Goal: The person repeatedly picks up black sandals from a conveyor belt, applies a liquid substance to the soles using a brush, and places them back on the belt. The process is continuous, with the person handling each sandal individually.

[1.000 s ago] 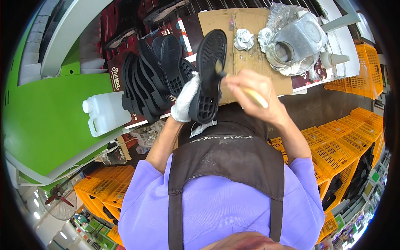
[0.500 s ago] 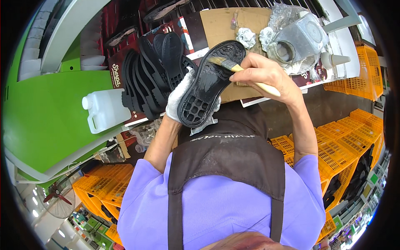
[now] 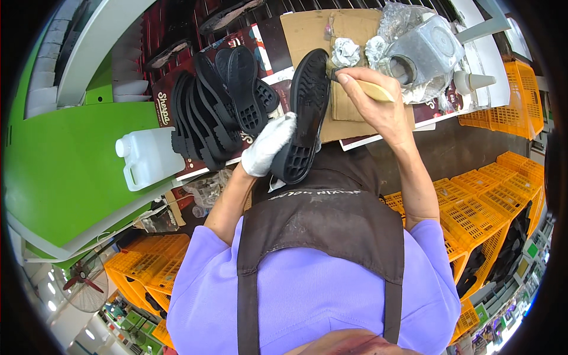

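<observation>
My left hand (image 3: 267, 148), in a white glove, grips a black shoe sole (image 3: 303, 127) by its left side near the heel end. The sole is tilted, and its inner face shows a grid of hollows at the heel. Bare, my right hand (image 3: 374, 102) is closed round a brush (image 3: 373, 90) with a pale wooden handle. The bristles, partly hidden, lie against the sole's right edge near the toe. Several more black soles (image 3: 204, 127) stand in a leaning row left of my left hand, with another sole (image 3: 244, 83) lying on top.
A translucent jug (image 3: 151, 157) stands at the left by a green machine panel (image 3: 65, 160). Cardboard (image 3: 349, 124) lies beyond the sole, with crumpled white wads (image 3: 346, 52), a cut-open plastic bottle (image 3: 429, 50) and a nozzle bottle (image 3: 473, 81). Orange crates (image 3: 473, 207) stand at the right.
The sole has tilted, turning its right side edge toward the brush. The brush has gone from the sole's inner face at the toe to its right edge.
</observation>
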Demonstrator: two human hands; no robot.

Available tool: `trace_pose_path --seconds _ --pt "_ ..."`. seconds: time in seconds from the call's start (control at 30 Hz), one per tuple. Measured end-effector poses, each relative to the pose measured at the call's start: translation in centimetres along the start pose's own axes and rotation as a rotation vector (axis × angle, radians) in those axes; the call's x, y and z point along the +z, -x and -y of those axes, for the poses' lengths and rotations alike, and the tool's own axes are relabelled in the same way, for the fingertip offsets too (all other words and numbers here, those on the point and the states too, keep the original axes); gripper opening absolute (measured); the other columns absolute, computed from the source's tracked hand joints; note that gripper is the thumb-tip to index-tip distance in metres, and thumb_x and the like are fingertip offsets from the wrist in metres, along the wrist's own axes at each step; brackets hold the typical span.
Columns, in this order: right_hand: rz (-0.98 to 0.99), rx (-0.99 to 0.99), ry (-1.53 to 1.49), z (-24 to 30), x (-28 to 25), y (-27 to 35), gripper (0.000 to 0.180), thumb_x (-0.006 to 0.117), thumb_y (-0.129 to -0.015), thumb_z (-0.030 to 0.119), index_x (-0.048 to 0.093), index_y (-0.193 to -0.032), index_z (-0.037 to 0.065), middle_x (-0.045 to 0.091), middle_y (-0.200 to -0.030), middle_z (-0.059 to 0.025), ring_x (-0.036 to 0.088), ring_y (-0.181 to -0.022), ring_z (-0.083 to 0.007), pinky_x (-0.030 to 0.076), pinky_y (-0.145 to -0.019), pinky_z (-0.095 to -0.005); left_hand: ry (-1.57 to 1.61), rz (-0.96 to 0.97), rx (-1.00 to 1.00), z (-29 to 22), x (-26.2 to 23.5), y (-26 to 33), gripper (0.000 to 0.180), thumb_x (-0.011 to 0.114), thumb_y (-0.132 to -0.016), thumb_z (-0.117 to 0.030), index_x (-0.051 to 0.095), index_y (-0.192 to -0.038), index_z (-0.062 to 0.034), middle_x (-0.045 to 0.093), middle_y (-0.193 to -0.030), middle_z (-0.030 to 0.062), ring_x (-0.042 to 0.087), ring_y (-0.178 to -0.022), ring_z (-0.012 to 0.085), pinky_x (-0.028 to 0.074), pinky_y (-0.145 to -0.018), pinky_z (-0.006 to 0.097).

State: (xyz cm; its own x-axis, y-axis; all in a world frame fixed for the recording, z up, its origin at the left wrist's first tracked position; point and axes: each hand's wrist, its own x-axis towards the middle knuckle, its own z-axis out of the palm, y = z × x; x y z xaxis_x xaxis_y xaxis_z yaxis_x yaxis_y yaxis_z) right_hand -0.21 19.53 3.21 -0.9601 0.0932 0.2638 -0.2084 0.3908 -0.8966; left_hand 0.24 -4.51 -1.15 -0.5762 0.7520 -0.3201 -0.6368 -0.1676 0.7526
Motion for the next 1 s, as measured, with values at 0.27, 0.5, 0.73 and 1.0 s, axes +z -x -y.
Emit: trace_pose_path --seconds 0.27,0.5,0.73,1.0 --pt "0.189 0.305 -0.190 3.0 -0.2 0.8 0.017 0.064 -0.084 0.016 0.068 -0.084 -0.001 0.060 -0.062 -0.0028 0.053 -0.056 -0.0064 0.043 -0.051 -0.0232 -0.353 -0.152 0.215 -1.3 2.0 -0.7 0.046 0.044 -0.098 -0.030 0.038 -0.133 -0.0015 0.055 -0.116 0.0068 0.055 -0.102 0.0143 0.044 -0.091 0.030" --pt "0.282 0.192 -0.165 4.3 -0.6 2.0 0.014 0.064 -0.083 0.015 0.068 -0.084 0.001 0.065 -0.070 -0.0093 0.060 -0.061 -0.0121 0.047 -0.056 -0.0268 -0.344 -0.342 0.323 -0.8 1.1 -1.5 0.056 0.043 -0.098 -0.029 0.026 -0.141 0.0021 0.049 -0.117 0.0039 0.045 -0.109 0.0120 0.036 -0.096 0.027" --pt "0.419 0.021 -0.124 3.8 -1.6 2.0 0.012 0.064 -0.083 0.012 0.068 -0.085 0.000 0.066 -0.072 -0.0099 0.062 -0.063 -0.0176 0.048 -0.058 -0.0272 -0.334 -0.259 0.476 -3.7 1.7 -1.9 0.062 0.058 -0.090 -0.036 0.035 -0.134 0.0003 0.047 -0.126 0.0091 0.047 -0.113 0.0171 0.037 -0.099 0.031" --pt "0.478 0.017 -0.029 4.0 -2.6 0.7 0.012 0.065 -0.082 0.012 0.068 -0.084 0.001 0.066 -0.071 -0.0100 0.063 -0.061 -0.0188 0.048 -0.057 -0.0288 -0.364 -0.180 0.537 -4.2 1.8 -0.9 0.077 0.082 -0.068 -0.016 0.040 -0.131 -0.0030 0.053 -0.119 0.0069 0.053 -0.107 0.0171 0.046 -0.090 0.030"
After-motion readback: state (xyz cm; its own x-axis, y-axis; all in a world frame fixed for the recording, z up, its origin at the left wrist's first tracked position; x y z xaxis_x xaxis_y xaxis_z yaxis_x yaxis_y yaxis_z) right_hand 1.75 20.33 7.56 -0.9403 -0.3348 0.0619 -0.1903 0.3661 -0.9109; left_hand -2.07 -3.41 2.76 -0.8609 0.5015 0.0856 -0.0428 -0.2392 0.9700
